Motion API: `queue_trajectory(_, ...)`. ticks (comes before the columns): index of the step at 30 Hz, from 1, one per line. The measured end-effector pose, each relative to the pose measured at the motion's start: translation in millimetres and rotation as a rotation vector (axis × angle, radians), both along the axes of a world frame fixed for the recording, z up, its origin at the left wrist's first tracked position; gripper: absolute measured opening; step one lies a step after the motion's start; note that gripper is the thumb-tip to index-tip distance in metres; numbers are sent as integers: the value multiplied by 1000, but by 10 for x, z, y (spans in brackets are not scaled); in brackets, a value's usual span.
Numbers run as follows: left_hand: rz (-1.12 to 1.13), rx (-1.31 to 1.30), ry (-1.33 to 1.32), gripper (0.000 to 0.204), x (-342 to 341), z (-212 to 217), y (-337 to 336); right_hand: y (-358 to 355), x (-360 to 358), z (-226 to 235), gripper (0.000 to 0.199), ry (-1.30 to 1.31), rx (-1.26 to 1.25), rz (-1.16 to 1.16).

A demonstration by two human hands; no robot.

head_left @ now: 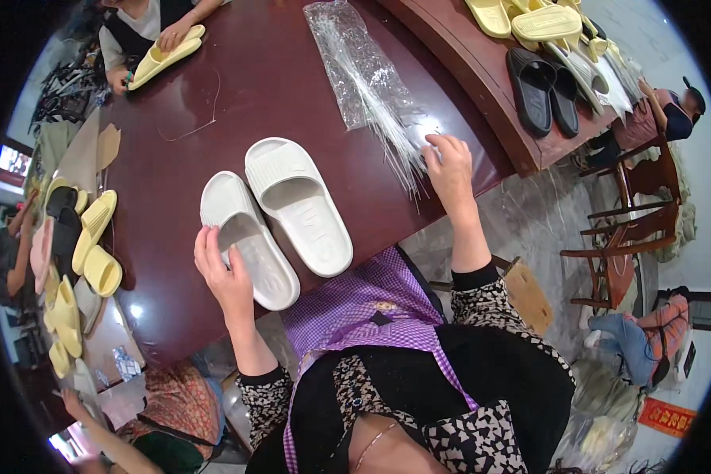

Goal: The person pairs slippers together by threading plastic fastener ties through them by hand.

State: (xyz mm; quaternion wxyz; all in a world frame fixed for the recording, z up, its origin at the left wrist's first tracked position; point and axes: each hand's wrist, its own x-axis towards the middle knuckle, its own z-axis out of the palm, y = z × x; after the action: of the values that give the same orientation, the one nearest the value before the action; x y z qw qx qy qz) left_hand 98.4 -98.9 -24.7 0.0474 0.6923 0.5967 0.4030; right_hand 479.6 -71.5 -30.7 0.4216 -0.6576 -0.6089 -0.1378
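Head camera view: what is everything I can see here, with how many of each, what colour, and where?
white slides: two, white, side by side mid-table
table: one, dark red-brown, centre
clear bag of thin ties: one, transparent, right of slides
yellow slides: several, pale yellow, left table edge
black slides: two, black, upper-right counter
wooden chair: one, brown, right
left hand: on the nearer white slide
right hand: at the ties' lower ends
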Motion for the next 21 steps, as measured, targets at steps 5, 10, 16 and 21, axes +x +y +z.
queue_trajectory(5, 45, 34, -8, 38, 40, 75, -64, 43, -45, -78, 6, 2, -138, -29)
queue_trajectory(10, 56, 126, -80, 34, 199, 256, -78, 20, -37, 17, 4, 15, -69, -37)
queue_trajectory(16, -322, 113, -218, 25, 916, 508, 2, -119, -247, 233, 4, 31, 29, 69)
queue_trajectory(21, -624, 193, -140, 21, 1655, 442, 331, -181, -461, 298, 7, -19, 78, 206)
